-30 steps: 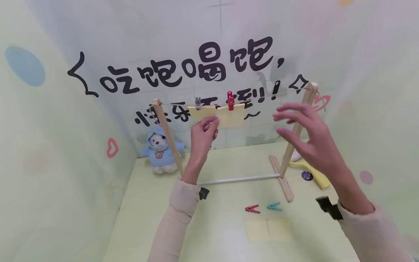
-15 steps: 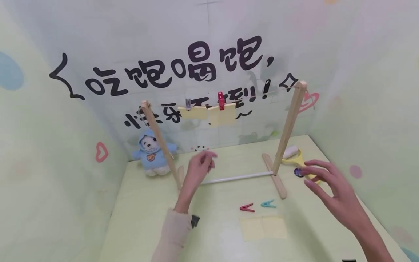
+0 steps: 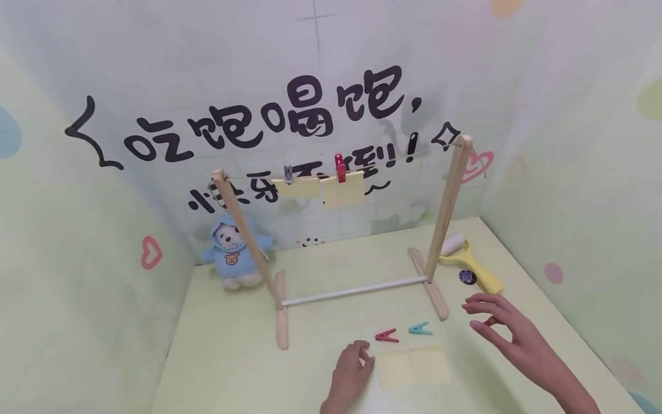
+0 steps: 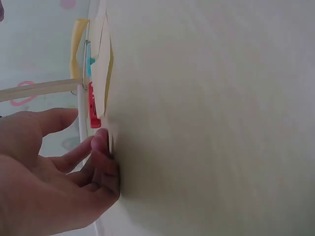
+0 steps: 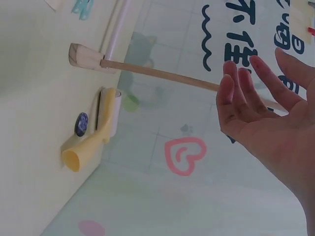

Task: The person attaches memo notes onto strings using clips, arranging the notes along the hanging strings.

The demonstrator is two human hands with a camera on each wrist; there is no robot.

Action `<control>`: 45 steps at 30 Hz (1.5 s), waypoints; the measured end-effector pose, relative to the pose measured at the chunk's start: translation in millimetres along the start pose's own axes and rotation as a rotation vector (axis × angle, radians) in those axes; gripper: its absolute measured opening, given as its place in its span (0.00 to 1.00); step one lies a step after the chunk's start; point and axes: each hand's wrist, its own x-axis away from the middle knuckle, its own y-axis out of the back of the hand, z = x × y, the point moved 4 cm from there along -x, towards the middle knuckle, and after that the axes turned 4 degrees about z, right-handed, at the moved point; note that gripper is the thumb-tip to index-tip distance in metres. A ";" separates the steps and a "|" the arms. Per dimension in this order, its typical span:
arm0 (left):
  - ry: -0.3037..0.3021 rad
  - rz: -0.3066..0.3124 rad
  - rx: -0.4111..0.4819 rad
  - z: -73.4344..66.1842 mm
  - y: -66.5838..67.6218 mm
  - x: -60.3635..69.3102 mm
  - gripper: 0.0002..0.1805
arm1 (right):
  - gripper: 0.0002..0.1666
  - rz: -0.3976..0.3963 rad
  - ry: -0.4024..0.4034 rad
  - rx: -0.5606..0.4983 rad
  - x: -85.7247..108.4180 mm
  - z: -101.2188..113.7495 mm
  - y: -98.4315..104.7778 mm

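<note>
My left hand (image 3: 350, 374) is low at the table, just left of two pale yellow paper sheets (image 3: 395, 369) lying side by side. In the left wrist view its loosely bent fingers (image 4: 102, 169) touch the tabletop close to the paper's edge, holding nothing. Behind the sheets lie a red clothespin (image 3: 387, 336) and a teal clothespin (image 3: 420, 328). My right hand (image 3: 512, 339) hovers at the right with relaxed, parted fingers and nothing in them. On the rack's string, a grey clothespin (image 3: 288, 175) and a red clothespin (image 3: 339, 168) hold two yellow sheets (image 3: 343, 191).
A wooden rack with a right post (image 3: 449, 210) and a white bottom bar (image 3: 357, 290) stands mid-table. Behind its left post sits a plush toy in a blue hoodie (image 3: 238, 261). A yellow-handled lint roller (image 3: 483, 275) and a dark round object (image 3: 468, 277) lie right of the rack.
My left hand has come down from the hanging sheets to the tabletop beside the flat sheets. The right hand has dropped from near the right post. The view has shifted slightly.
</note>
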 end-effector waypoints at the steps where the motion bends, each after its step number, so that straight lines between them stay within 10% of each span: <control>1: -0.002 -0.010 -0.005 -2.9 -3.5 3.5 0.18 | 0.26 0.003 -0.001 -0.001 1.0 -2.5 -4.1; 8: -0.024 -0.044 -0.137 -15.1 -26.2 12.4 0.28 | 0.19 -0.005 -0.039 0.015 11.1 -32.3 -45.5; 16: 0.021 -0.080 -0.220 -19.2 -32.8 14.4 0.32 | 0.24 0.004 0.073 0.297 12.1 -53.1 -118.2; 21: 0.002 -0.082 -0.228 -18.5 -30.5 11.5 0.30 | 0.15 0.009 0.124 0.243 8.9 -77.4 -156.6; 29: -0.022 -0.087 -0.287 -18.0 -25.4 10.6 0.30 | 0.25 0.033 0.174 0.305 -9.7 -50.3 -165.2; 45: -0.066 -0.020 -0.191 -11.9 -11.1 10.2 0.31 | 0.25 0.049 0.170 0.315 -2.7 -74.3 -189.1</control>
